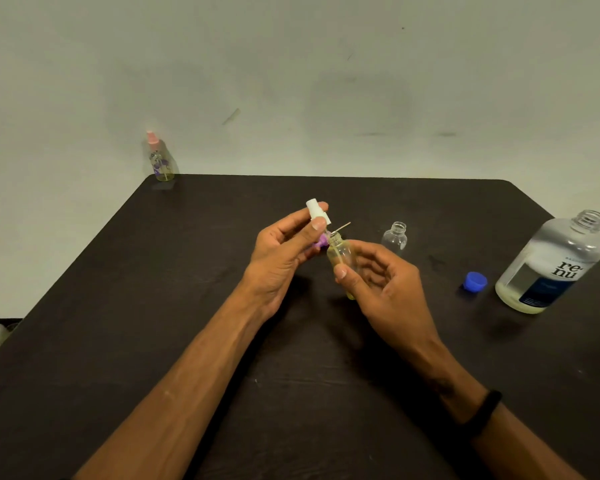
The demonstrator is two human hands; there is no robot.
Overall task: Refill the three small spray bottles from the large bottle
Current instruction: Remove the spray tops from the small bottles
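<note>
- Right hand [381, 282] clamped on small bottle [342, 258], part-full of yellowish liquid, mouth open, held tilted.
- Left hand [284, 247] pinches white spray head [317, 212] just above that mouth; dip tube could miss the neck, or the tilt could spill.
- Empty small bottle [394, 237] and blue cap [475, 281] beyond; uncapped large bottle [551, 265] at right, easily knocked.
- Dark table [153, 323]; capped pink-topped bottle [160, 157] at far left corner; plain pale wall [291, 81].
</note>
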